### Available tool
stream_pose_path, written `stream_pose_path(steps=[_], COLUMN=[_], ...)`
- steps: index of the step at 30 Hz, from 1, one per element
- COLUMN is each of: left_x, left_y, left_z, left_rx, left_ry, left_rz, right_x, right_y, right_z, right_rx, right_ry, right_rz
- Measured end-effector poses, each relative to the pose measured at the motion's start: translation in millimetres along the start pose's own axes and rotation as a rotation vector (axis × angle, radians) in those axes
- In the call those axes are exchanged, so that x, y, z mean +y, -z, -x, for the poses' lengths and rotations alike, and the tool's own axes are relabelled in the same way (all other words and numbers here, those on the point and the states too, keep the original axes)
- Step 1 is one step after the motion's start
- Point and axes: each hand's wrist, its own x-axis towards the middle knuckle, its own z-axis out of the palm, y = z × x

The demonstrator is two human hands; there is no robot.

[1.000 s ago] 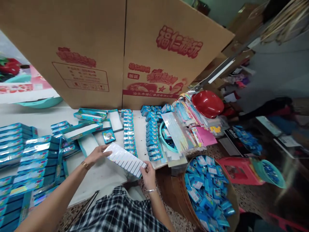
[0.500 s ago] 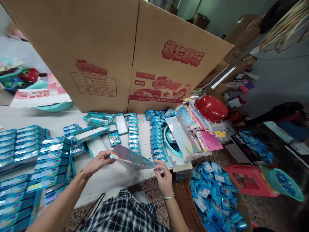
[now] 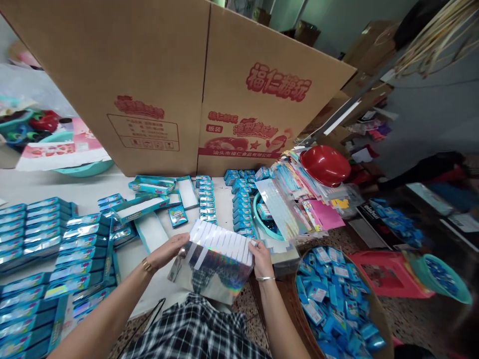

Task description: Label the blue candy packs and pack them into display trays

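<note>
Held between both hands above the table's front edge is a shiny, mirror-like sheet (image 3: pixel 213 276) with rainbow glints. Its upper part shows a row of white strips, and the checked shirt reflects in its lower part. My left hand (image 3: pixel 172 250) grips the upper left side. At the right side, my right hand (image 3: pixel 261 258) pinches the corner between thumb and fingers. Just beyond it, a row of small blue boxes (image 3: pixel 207 198) stands on the white table, with a second row of blue boxes (image 3: pixel 242 209) to its right. A single blue packet (image 3: pixel 177 216) lies behind my left hand.
Blue display trays (image 3: pixel 153 184) lie behind, with filled trays (image 3: pixel 78 249) stacked at left. A tall cardboard carton (image 3: pixel 157 65) forms a wall. At right are a red bowl (image 3: pixel 325 166), a pile of printed sheets (image 3: pixel 288 174) and a round bin (image 3: pixel 387 319) full of blue boxes.
The sheet has tilted from nearly edge-on to face me, showing its white strips and mirrored surface. My left hand has shifted slightly right; my right hand has risen slightly.
</note>
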Motion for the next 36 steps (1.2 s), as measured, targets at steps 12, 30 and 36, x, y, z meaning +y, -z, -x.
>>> stream_pose_path(steps=[12, 30, 36], left_x=[-5, 18, -35], left_y=[-20, -34, -30], left_z=[-14, -31, -82], left_rx=[0.075, 0.252, 0.412], left_ry=[0.165, -0.170, -0.071], left_rz=[0.017, -0.336, -0.487], right_x=[-18, -29, 10], right_y=[-7, -36, -58], right_z=[-1, 13, -16], right_rx=[-0.087, -0.669, -0.386], right_ry=[0.455, 0.381, 0.580], right_rz=[0.745, 0.781, 1.072])
